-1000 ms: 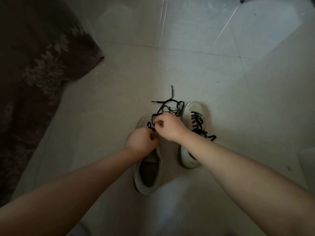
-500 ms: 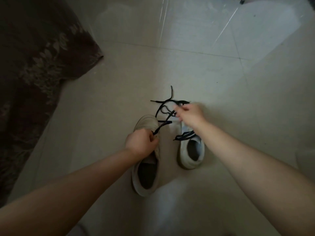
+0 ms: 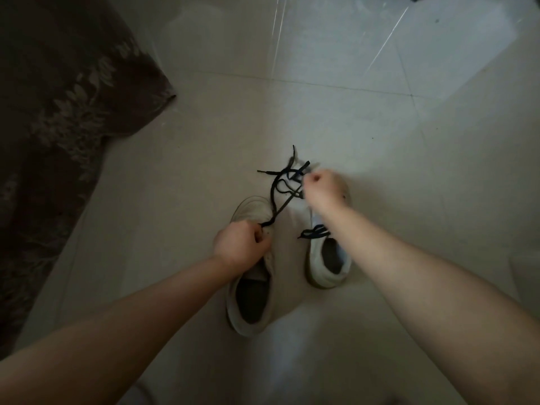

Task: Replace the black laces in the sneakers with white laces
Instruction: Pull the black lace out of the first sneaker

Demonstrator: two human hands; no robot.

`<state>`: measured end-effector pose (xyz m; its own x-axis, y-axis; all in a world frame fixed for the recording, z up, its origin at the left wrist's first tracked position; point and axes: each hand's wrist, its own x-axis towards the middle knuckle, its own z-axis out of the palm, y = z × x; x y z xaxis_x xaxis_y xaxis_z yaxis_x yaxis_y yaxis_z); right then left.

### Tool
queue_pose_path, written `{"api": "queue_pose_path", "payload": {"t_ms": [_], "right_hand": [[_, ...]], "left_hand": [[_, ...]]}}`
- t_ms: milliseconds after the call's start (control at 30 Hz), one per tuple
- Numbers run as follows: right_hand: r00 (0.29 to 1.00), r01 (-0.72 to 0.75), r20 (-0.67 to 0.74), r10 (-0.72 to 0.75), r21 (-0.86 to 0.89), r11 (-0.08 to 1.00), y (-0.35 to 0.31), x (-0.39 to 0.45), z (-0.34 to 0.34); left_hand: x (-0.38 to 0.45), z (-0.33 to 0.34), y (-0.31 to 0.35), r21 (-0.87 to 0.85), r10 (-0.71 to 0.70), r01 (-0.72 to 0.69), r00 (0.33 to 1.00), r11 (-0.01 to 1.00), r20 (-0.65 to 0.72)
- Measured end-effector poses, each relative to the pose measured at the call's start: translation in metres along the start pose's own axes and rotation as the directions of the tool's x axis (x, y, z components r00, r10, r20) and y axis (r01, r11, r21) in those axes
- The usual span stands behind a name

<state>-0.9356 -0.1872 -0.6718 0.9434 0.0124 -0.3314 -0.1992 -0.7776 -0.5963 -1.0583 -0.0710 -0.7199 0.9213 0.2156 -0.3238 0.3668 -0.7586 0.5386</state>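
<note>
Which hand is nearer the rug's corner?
Left. The left hand grips the black lace over the left sneaker, closer to the rug; the right hand is farther right.

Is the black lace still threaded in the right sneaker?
Partly in: black lace crosses the right sneaker near its opening; the right hand hides the front.

White sneakers (image 3: 328,267), black laces (image 3: 276,197), brown leaf-patterned rug (image 3: 58,112).
</note>
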Motion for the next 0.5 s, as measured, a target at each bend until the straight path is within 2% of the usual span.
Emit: {"api": "queue_pose_path", "payload": {"t_ms": [33,67,100,133,200,267,300,500], "right_hand": [[0.988,-0.028,-0.149,0.044,0.109,0.994,0.001,0.009,-0.011],[0.971,-0.020,-0.233,0.060,0.167,0.986,0.005,0.018,-0.018],[0.970,0.008,-0.240,0.037,0.182,0.983,0.006,0.020,-0.022],[0.984,0.029,-0.176,0.002,0.170,0.985,0.007,0.017,-0.022],[0.997,0.036,0.060,-0.040,0.059,0.998,0.015,0.007,-0.010],[0.951,0.056,0.309,-0.026,-0.088,0.995,0.017,-0.008,0.006],[0.927,0.085,0.373,-0.029,-0.134,0.987,0.016,-0.014,0.013],[0.874,0.126,0.485,-0.041,-0.142,0.982,0.008,-0.019,0.027]], "left_hand": [[0.000,0.001,-0.001,-0.006,-0.005,0.005,1.000,1.000,0.006],[0.000,0.002,-0.001,-0.007,-0.013,0.014,1.000,1.000,0.012],[0.001,0.002,0.000,-0.006,-0.020,0.020,1.000,1.000,0.014],[0.001,0.002,0.000,-0.003,-0.023,0.023,1.000,1.000,0.015],[0.001,0.003,0.001,0.001,-0.008,0.008,1.000,1.000,0.015],[0.001,0.002,0.002,-0.004,0.004,-0.004,1.000,1.000,0.012],[0.000,0.002,0.003,-0.009,0.008,-0.008,1.000,1.000,0.014],[0.001,-0.001,0.000,-0.003,0.023,-0.023,0.999,1.000,0.029]]}}
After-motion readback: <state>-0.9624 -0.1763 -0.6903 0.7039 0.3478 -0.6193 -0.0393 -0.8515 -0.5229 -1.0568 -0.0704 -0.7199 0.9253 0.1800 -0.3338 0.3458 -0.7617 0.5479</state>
